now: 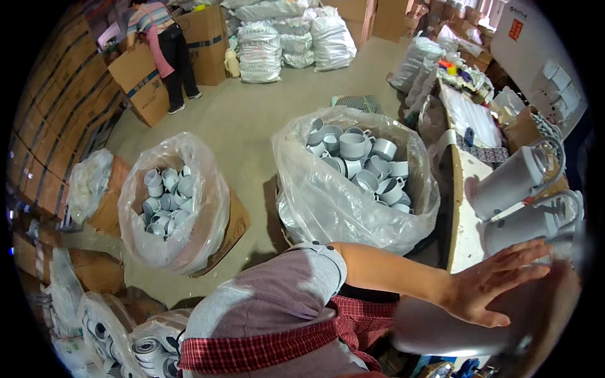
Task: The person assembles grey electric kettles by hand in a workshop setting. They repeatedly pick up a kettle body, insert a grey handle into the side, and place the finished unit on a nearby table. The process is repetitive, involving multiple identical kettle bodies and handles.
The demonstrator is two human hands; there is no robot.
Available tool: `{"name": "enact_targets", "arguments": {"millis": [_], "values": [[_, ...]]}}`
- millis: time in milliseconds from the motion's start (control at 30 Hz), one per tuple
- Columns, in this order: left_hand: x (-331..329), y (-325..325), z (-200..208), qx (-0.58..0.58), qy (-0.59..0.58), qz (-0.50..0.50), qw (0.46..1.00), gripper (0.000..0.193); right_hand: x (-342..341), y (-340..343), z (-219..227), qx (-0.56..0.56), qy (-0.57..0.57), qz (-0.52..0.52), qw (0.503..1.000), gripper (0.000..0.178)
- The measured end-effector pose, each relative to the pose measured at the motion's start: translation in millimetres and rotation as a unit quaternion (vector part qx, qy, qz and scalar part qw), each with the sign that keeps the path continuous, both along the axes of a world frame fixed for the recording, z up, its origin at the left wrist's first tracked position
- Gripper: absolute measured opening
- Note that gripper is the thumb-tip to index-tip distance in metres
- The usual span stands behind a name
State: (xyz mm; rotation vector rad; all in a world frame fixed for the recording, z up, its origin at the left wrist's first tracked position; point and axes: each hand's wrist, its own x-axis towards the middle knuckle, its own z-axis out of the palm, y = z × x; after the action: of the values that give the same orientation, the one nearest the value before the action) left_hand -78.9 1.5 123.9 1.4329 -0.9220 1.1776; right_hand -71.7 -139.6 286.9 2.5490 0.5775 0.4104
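My left hand [495,283] reaches across to the right with its back up, fingers stretched out and thumb apart, gripping nothing. Beneath it is a large, smooth grey object [441,324], smeared by motion; whether the hand touches it I cannot tell. A blurred brownish shape [558,305] at the right rim may be my right hand or forearm, but its fingers do not show. Just beyond my left fingers, a grey jug [520,234] with a looped handle lies on the white worktable [465,189]. A second grey jug [509,183] lies behind it.
A big plastic-lined container [353,217] of grey cups [353,146] stands ahead, and a smaller lined carton [217,230] of cups is further left. Stacked cartons [57,120] line the left side. White sacks [259,53] and a person [165,47] handling a carton are at the back.
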Motion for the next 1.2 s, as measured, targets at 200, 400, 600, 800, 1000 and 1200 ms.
{"name": "enact_targets", "arguments": {"millis": [200, 400, 600, 800, 1000, 1200], "values": [[-35.2, 29.2, -48.4, 0.194, 0.246, -0.073, 0.947, 0.085, -56.8, -37.7, -82.6, 0.35, 0.227, 0.277, 0.865, 0.043], [-38.7, 114.1, -35.2, 0.28, 0.478, 0.016, 0.832, 0.046, -105.0, -110.8, -151.6, 0.58, 0.032, 0.162, 0.798, 0.037], [-19.9, 115.2, -49.1, 0.199, 0.563, -0.05, 0.8, 0.047, -83.1, -136.6, -228.8, 0.637, 0.062, 0.033, 0.767, 0.035], [-3.8, 144.3, -79.3, 0.114, 0.44, -0.167, 0.875, 0.035, -58.2, -164.0, -291.2, 0.658, 0.077, -0.049, 0.747, 0.033], [-18.3, 147.3, -171.0, 0.01, 0.622, -0.075, 0.78, 0.042, -45.9, -202.8, -346.7, 0.657, 0.079, -0.13, 0.739, 0.031], [-30.7, 130.7, -240.0, -0.123, 0.657, 0.037, 0.743, 0.048, -58.7, -248.6, -395.8, 0.638, 0.07, -0.22, 0.735, 0.029]]}}
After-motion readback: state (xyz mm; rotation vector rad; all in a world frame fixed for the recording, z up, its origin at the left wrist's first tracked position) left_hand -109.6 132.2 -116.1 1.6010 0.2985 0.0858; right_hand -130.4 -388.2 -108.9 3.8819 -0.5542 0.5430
